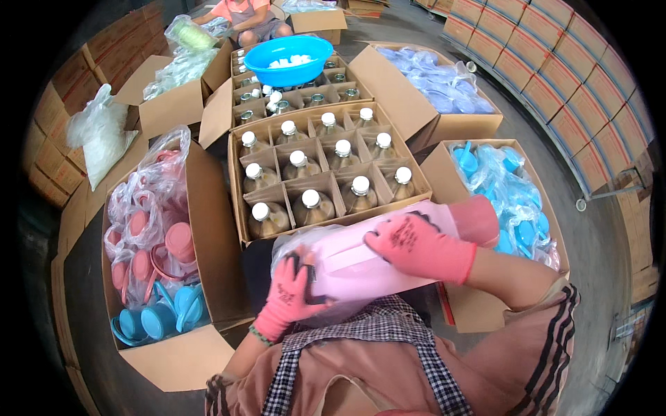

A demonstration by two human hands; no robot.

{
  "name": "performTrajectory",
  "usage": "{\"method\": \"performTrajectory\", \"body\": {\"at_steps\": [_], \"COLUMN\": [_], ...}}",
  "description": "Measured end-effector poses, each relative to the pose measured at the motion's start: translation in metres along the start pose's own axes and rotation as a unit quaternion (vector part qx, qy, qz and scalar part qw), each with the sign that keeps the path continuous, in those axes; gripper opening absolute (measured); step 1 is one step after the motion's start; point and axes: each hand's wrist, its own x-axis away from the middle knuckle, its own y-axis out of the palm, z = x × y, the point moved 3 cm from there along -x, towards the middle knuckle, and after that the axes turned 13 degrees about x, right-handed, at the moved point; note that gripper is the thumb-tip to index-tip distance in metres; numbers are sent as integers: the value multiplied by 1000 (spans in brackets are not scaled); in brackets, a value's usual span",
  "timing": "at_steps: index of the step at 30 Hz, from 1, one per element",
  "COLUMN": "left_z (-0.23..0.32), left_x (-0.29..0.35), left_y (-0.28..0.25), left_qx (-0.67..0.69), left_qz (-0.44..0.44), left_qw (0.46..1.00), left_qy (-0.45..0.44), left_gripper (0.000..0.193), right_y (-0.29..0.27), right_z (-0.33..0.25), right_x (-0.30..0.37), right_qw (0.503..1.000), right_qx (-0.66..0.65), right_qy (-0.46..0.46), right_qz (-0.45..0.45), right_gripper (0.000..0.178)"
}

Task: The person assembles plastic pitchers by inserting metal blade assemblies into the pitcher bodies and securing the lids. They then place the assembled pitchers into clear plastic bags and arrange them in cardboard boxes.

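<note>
A large pink cylinder-shaped container (347, 260) lies tilted across my lap, its darker pink end (475, 220) pointing right. Loose clear plastic film wraps its left part. My left hand (290, 288), in a pink glove, grips the wrapped left end, thumb and fingers on either side. My right hand (423, 246), gloved alike, curls over the top near the darker end. Just beyond stands an open cardboard box (333, 227) with cardboard dividers, a large clear bottle (313, 208) with a white cap upright in each visible compartment.
Pink and blue lidded plastic items fill a box (215, 229) at left. Boxes of bagged blue items (524, 208) and bagged lilac items (444, 83) stand at right. A blue basin (288, 52) of white caps rests on a farther bottle box. Another person (253, 17) sits beyond.
</note>
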Motion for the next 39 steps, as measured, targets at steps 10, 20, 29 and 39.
{"method": "performTrajectory", "body": {"at_steps": [10,20,29,39], "left_z": [-16,14,-3,-110], "left_x": [31,21,12,-20], "left_y": [51,8,17,-49], "left_qx": [160,524,309,310], "left_qz": [-174,-208,-19,368], "left_qw": [971,771,921,861], "left_qy": [45,-297,-238,-162], "left_gripper": [20,27,18,30], "right_y": [-64,63,135,89], "right_z": [89,-52,-98,7], "right_x": [84,-4,2,-17], "right_qw": [800,725,639,822], "right_qx": [-379,-587,-744,-539], "right_qy": [351,213,165,107], "right_qz": [304,290,101,150], "right_gripper": [45,41,36,34]}}
